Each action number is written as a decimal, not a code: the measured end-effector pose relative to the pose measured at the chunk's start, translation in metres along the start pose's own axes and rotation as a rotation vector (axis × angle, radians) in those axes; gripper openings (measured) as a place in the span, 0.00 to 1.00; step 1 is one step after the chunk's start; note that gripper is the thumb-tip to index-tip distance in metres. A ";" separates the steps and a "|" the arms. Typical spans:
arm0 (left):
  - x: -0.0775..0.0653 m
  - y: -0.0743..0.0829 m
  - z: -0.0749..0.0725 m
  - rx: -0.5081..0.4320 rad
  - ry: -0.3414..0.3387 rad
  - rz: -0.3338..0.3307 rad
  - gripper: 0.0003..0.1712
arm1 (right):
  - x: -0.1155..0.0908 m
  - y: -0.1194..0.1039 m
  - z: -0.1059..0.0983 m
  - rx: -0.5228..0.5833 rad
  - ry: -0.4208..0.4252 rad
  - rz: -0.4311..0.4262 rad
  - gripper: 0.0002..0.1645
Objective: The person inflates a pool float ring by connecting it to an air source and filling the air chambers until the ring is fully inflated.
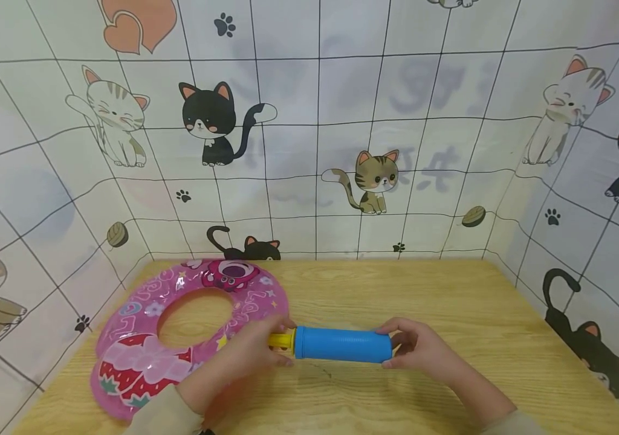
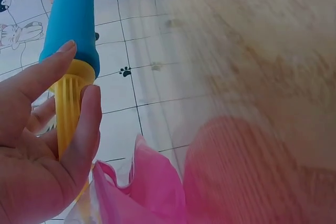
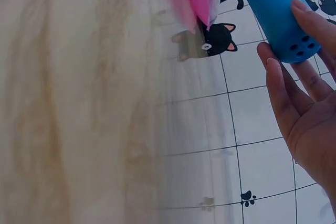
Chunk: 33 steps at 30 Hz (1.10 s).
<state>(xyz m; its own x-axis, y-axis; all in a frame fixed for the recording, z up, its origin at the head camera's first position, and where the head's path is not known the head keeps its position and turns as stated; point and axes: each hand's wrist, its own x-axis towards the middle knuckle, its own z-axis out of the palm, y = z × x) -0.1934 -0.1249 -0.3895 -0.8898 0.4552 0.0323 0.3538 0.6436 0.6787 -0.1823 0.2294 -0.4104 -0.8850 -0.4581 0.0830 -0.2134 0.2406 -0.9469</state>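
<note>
A blue hand air pump (image 1: 343,345) with a yellow plunger end is held level above the wooden table between both hands. My left hand (image 1: 259,342) grips its yellow end; in the left wrist view the fingers curl round the ribbed yellow shaft (image 2: 67,111), with one fingertip against the blue barrel (image 2: 72,19). With thumb and fingers, my right hand (image 1: 417,348) holds the other end of the barrel. Several small holes show in that end face (image 3: 303,47) in the right wrist view. A pink inflatable swim ring (image 1: 141,314) lies beside and partly behind my left hand.
The wooden table (image 1: 391,290) extends behind and to the right of the pump. White gridded sheeting (image 1: 293,151) with printed cats stands along the back and both sides. The swim ring takes up the table's left part.
</note>
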 end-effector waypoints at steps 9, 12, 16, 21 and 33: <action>-0.003 0.001 0.000 0.033 -0.003 0.012 0.28 | -0.009 -0.006 -0.004 -0.072 -0.015 -0.064 0.29; -0.005 -0.002 -0.002 0.020 -0.010 0.006 0.27 | -0.016 -0.006 -0.011 -0.095 -0.010 -0.124 0.28; -0.009 -0.008 -0.005 -0.004 -0.011 -0.023 0.27 | -0.026 -0.005 -0.022 -0.110 0.006 -0.179 0.28; -0.011 -0.017 -0.009 -0.013 -0.003 -0.041 0.28 | -0.040 -0.004 -0.037 -0.144 0.040 -0.194 0.28; -0.018 -0.030 -0.028 0.004 0.023 -0.041 0.26 | -0.063 0.000 -0.065 -0.151 0.096 -0.212 0.29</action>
<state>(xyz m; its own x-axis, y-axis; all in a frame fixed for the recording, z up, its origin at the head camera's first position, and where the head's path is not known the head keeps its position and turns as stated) -0.1960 -0.1692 -0.3901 -0.9100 0.4141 0.0217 0.3182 0.6637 0.6770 -0.1537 0.3142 -0.3955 -0.8476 -0.4302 0.3106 -0.4511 0.2760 -0.8487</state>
